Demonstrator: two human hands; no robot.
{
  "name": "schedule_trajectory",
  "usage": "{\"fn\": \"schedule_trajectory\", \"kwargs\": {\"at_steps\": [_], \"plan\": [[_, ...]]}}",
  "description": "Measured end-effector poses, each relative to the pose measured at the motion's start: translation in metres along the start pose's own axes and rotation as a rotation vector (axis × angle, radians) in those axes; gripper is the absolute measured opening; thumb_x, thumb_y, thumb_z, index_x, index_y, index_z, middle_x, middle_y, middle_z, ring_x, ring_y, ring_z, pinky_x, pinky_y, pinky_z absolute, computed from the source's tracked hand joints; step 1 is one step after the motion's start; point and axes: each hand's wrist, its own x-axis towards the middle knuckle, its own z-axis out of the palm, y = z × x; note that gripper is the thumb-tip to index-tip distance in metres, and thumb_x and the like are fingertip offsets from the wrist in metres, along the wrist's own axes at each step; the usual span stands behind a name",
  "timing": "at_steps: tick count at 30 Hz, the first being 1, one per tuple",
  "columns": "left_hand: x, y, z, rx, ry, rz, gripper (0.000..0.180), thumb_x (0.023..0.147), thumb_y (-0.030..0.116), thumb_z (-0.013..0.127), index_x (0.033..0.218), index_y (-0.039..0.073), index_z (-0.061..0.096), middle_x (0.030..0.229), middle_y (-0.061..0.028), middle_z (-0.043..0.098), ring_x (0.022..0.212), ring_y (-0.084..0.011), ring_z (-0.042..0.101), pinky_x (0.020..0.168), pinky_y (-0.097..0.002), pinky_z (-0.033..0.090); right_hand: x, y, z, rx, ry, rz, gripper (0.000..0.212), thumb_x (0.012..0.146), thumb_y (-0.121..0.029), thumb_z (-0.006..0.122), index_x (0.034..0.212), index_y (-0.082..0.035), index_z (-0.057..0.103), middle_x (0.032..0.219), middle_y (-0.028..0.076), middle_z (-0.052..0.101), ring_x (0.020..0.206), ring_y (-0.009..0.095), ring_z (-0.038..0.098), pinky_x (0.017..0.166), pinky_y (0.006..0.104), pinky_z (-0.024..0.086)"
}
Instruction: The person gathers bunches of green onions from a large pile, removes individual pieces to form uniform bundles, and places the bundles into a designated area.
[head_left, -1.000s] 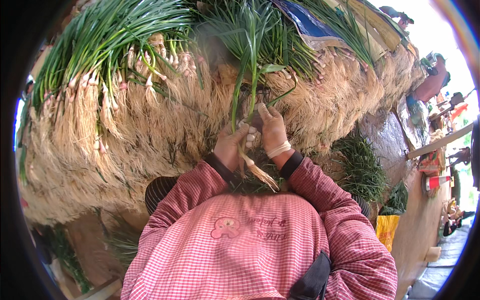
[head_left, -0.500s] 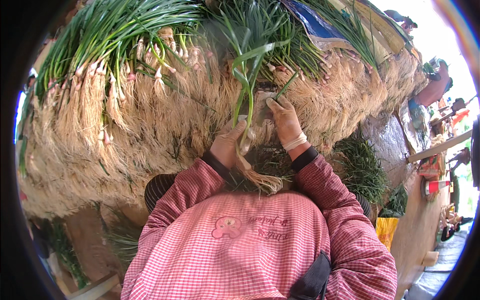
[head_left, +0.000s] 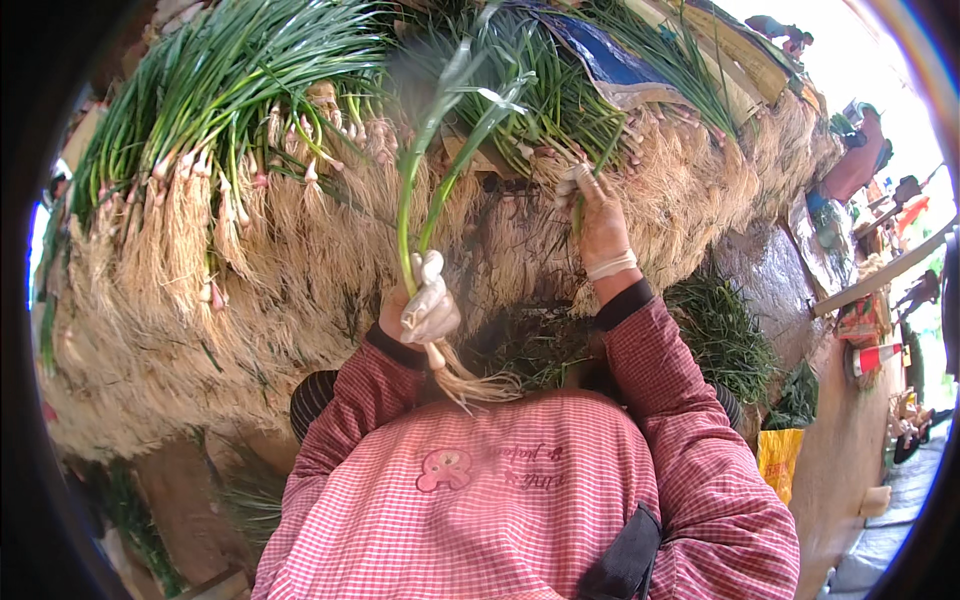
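My left hand [head_left: 432,308], in a pale thin glove, is closed around green garlic plants [head_left: 412,205]. Their long leaves rise away from me, while a small white bulb [head_left: 436,356] and trailing tan roots [head_left: 468,384] hang below the fist. Further off to the right, my right hand [head_left: 598,225], also gloved, has its fingers bent together at the edge of the heap. A thin green garlic leaf [head_left: 577,212] shows at its fingers, partly hidden by them. Just beyond lies a pile of green garlic [head_left: 560,125] with pinkish bulbs.
A thick bundle of green garlic [head_left: 220,100] lies at far left, roots toward me. Matted roots [head_left: 200,330] form a bank across the front. A blue sheet [head_left: 605,50] covers stalks at far right. Green trimmings [head_left: 720,335] and a yellow bag [head_left: 780,462] are to my right.
My left hand has moved left and slightly nearer with the garlic, which swung away from the right hand. My right hand has reached outward and right, to the bulbs of the pile.
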Motion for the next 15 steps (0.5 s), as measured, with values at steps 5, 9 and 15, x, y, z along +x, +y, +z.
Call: {"fn": "schedule_trajectory", "kwargs": {"at_steps": [5, 9, 15], "plan": [[-0.003, -0.004, 0.002, -0.019, 0.006, 0.028, 0.029, 0.108, 0.028, 0.031, 0.107, 0.004, 0.048, 0.071, -0.0042, 0.062, 0.048, -0.0102, 0.057, 0.039, -0.023, 0.043, -0.017, -0.006, 0.06, -0.251, -0.102, 0.12, 0.031, 0.094, -0.032, 0.066, 0.112, -0.007, 0.063, 0.096, -0.001, 0.065, 0.062, 0.003, 0.054, 0.052, 0.0202, 0.043], [-0.006, -0.01, 0.007, 0.441, 0.408, -0.066, 0.036, 0.106, 0.038, 0.038, 0.105, 0.005, 0.054, 0.056, 0.0003, 0.05, 0.038, -0.0082, 0.043, 0.037, -0.0223, 0.036, -0.001, 0.018, 0.088, -0.298, -0.207, 0.215, 0.035, 0.089, -0.032, 0.072, 0.106, -0.003, 0.061, 0.084, 0.001, 0.064, 0.058, 0.006, 0.05, 0.049, 0.0219, 0.041], [-0.009, -0.02, 0.013, 0.843, 0.822, -0.013, 0.038, 0.103, 0.044, 0.043, 0.103, 0.009, 0.056, 0.054, 0.0016, 0.047, 0.04, -0.0095, 0.041, 0.04, -0.0242, 0.033, -0.023, 0.034, 0.089, -0.478, -0.112, 0.36, 0.026, 0.096, -0.028, 0.064, 0.093, -0.002, 0.064, 0.071, 0.0, 0.06, 0.055, 0.009, 0.052, 0.048, 0.0257, 0.043]]}}
